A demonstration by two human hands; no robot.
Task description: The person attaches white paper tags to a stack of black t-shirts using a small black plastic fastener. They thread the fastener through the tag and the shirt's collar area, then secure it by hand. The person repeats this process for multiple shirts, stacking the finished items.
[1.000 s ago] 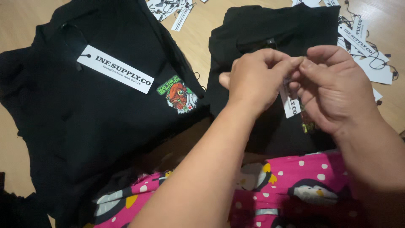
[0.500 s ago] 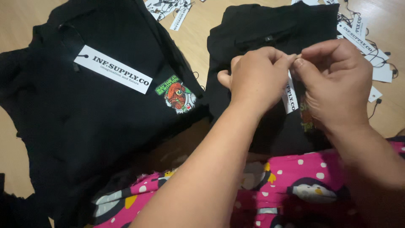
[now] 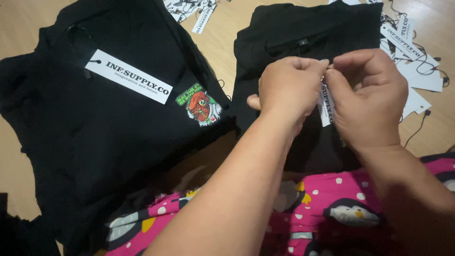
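Note:
My left hand (image 3: 287, 90) and my right hand (image 3: 367, 97) meet fingertip to fingertip over a folded black garment (image 3: 303, 42) on the right. Between them hangs a white paper hang tag (image 3: 326, 105) with dark print, pinched by both hands near its top. The string is too thin to make out. On the left lies a larger black garment (image 3: 109, 137) with a long white tag (image 3: 129, 76) on its chest and a small colourful printed patch (image 3: 202, 104).
Loose white tags with black strings lie on the wooden floor at the far right (image 3: 417, 71) and at the top centre (image 3: 192, 9). Pink fabric with dots and penguin figures (image 3: 327, 213) covers my lap in the foreground.
Both hands have shifted slightly up over the right garment, fingertips staying pinched together on the tag. The garments have not moved.

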